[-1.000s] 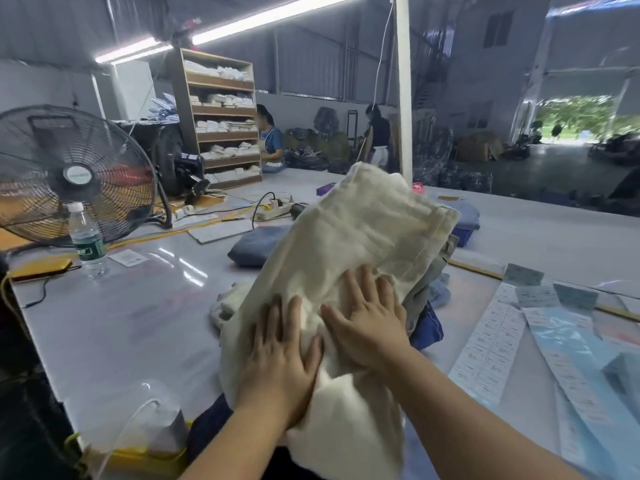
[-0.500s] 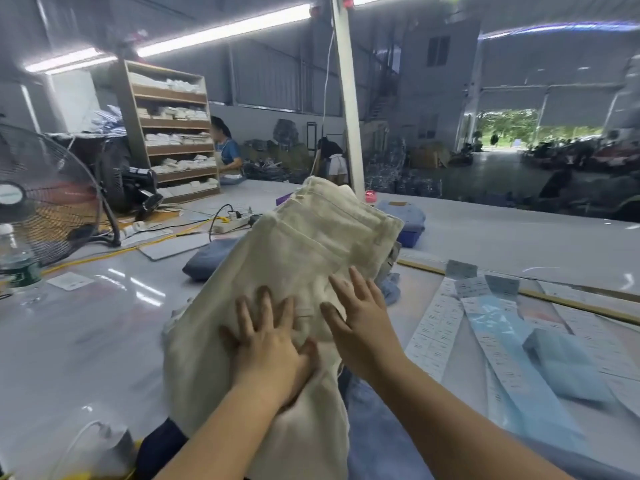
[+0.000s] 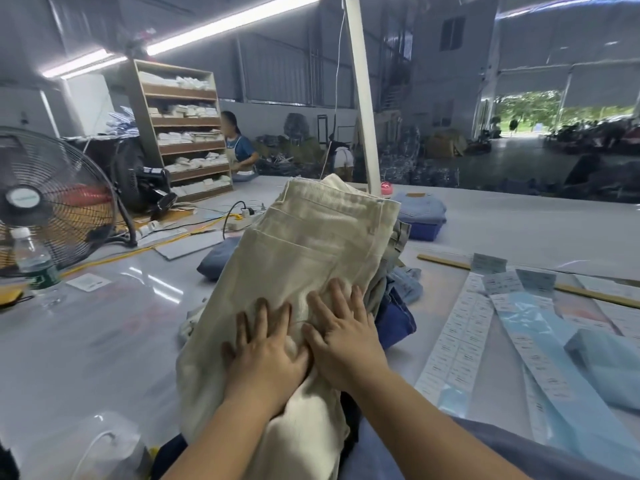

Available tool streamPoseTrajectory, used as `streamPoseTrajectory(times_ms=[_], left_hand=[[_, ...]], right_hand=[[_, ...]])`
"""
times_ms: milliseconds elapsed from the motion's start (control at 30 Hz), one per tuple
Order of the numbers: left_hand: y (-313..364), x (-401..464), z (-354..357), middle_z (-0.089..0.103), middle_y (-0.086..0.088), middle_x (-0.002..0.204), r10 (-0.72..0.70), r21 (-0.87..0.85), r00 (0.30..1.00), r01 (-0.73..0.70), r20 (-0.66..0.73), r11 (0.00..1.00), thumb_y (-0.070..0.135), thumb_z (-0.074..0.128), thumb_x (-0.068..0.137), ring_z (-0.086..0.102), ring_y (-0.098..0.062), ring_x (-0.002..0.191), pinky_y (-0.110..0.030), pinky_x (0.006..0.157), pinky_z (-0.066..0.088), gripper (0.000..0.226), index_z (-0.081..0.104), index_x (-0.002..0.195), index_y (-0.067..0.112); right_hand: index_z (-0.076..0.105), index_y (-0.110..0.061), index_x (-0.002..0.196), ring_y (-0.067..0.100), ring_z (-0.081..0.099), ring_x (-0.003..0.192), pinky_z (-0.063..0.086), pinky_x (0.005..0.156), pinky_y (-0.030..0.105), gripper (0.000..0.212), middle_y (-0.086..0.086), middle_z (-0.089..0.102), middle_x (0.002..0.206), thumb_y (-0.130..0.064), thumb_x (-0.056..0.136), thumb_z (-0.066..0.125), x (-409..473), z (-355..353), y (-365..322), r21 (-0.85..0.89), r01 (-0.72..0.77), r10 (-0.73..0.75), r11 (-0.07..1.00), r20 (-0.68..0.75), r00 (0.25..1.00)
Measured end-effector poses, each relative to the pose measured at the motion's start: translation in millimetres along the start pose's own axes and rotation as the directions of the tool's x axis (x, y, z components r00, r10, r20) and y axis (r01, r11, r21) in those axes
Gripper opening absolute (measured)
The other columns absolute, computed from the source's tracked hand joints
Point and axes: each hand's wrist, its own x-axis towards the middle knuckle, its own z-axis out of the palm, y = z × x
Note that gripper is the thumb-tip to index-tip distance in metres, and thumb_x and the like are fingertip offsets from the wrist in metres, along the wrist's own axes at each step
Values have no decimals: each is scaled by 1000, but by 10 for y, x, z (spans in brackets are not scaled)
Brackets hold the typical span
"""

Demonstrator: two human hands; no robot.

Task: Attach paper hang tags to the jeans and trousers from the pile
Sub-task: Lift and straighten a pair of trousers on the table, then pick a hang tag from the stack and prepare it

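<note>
Cream corduroy trousers [image 3: 311, 244] lie on top of the garment pile in front of me, waistband at the far end. My left hand [image 3: 266, 351] presses flat on the cloth with straight, spread fingers. Beside it, my right hand [image 3: 343, 330] also lies flat on the trousers, fingers spread. Blue jeans [image 3: 394, 317] poke out from under the pile at the right. Strips of printed paper tags [image 3: 457, 337] lie on the table to the right.
A standing fan [image 3: 52, 202] and a water bottle [image 3: 33, 261] are at the left. Folded jeans [image 3: 420, 213] sit further back, a power strip [image 3: 239, 220] behind the pile, and a clear plastic bag [image 3: 104, 448] near the front edge. A person works at the back by a shelf [image 3: 183, 129].
Both hands slid over the cream trousers, smoothing them. The trousers now lie flatter with the waistband and back pocket showing. My view has shifted.
</note>
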Motion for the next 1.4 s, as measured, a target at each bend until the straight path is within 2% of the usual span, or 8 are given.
streamPoseTrajectory(times_ms=[267,433,633,833,1033,1200,1300,1400], left_hand=[[50,-98,-211,-17,7,164,-19,4,993,19,117,1000,74,29,88,-7,-34,151,-62,116,13,81,-4,154,43],[449,-217,-509,7,-6,164,-73,22,997,72,33,997,52,45,91,6,-35,149,-62,118,10,68,30,151,26],[1603,-885,-494,20,-8,156,261,40,965,-260,-13,965,44,53,85,17,-31,143,-54,117,13,52,43,133,25],[2720,-1750,-226,47,2,136,651,-88,753,-645,96,759,50,54,87,46,-24,122,-40,104,38,46,54,127,27],[3350,-2464,-19,55,-5,104,827,-407,458,-721,326,560,35,39,100,52,-23,97,-43,91,45,24,57,92,21],[3421,-2653,-12,57,3,104,914,-383,341,-831,220,403,51,50,93,50,-19,98,-38,88,46,31,61,102,24],[3401,-2747,-33,56,12,98,968,-500,225,-829,109,249,49,57,92,51,-9,92,-28,82,45,26,66,103,28],[3376,-2819,-65,55,16,93,983,-571,176,-802,53,174,50,63,89,51,-1,87,-21,77,45,23,70,98,30]], right_hand=[[10,-48,151,22,-14,150,-4,116,57,58,-12,-13,163,-50,99,35,-448,-426,105,-50,22,-12,999,206,979],[26,-35,151,31,4,149,4,116,57,53,-1,12,163,-45,100,37,-1086,-839,252,-121,-36,70,992,286,956],[47,-20,138,32,36,129,21,113,53,44,7,46,132,-39,97,45,-1961,-1498,458,-244,-164,239,956,322,916],[49,-15,138,27,40,133,21,115,49,40,4,45,146,-30,101,47,-3000,-2022,1079,-303,-392,483,869,340,807],[62,-27,117,20,49,113,32,107,49,31,-3,55,118,-43,98,44,-3894,-2221,1337,-112,-494,500,862,28,866],[64,-15,112,13,59,100,47,90,32,33,-4,64,104,-42,94,56,-4448,-2337,1487,100,-658,664,747,-180,726],[64,-29,109,-11,55,81,42,69,5,22,-24,58,87,-43,91,63,-4646,-2303,1515,259,-674,721,692,-212,659],[56,-38,91,-13,53,75,39,59,2,18,-23,57,85,-40,84,73,-4725,-2261,1548,360,-682,771,637,-283,571]])
